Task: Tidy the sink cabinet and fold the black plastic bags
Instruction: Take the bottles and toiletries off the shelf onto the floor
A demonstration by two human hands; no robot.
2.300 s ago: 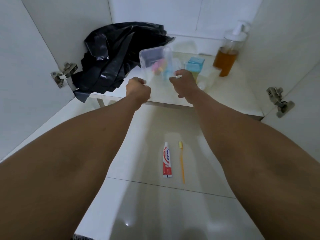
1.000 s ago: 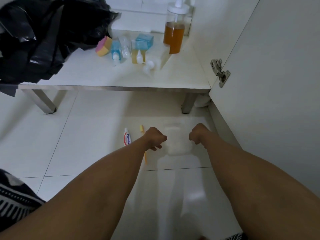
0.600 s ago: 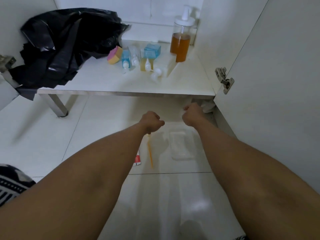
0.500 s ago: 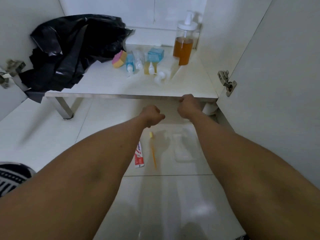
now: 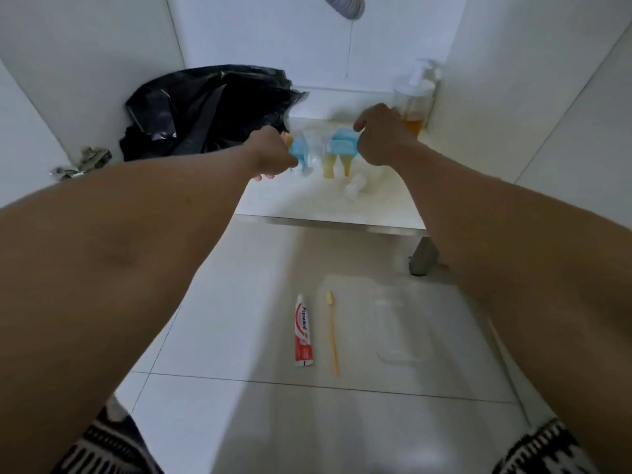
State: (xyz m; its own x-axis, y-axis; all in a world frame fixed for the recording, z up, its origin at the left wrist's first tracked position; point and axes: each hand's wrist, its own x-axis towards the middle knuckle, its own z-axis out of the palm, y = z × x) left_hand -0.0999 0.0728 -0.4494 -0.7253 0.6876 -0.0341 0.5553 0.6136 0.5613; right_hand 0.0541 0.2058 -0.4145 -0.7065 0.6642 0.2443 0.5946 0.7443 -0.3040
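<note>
Both hands reach onto the white shelf (image 5: 342, 206) among the small bottles (image 5: 330, 165). Left hand (image 5: 273, 155), fingers curled, is against a blue bottle (image 5: 297, 152); right hand (image 5: 379, 135) is curled over a blue box (image 5: 342, 143). Blur, so cannot tell if either actually grips. Black plastic bags (image 5: 205, 111) are heaped, unfolded, at the shelf's back left. Amber soap dispenser (image 5: 415, 111) at shelf's back right. Toothpaste (image 5: 303, 331), toothbrush (image 5: 332, 333) and clear container (image 5: 400, 323) lie on the floor in front of the shelf.

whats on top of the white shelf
Black plastic bags heaped at left, small blue and yellow bottles mid-shelf, an amber pump bottle back right. The left hand and right hand cover some bottles; anything behind the bags is hidden.
</note>
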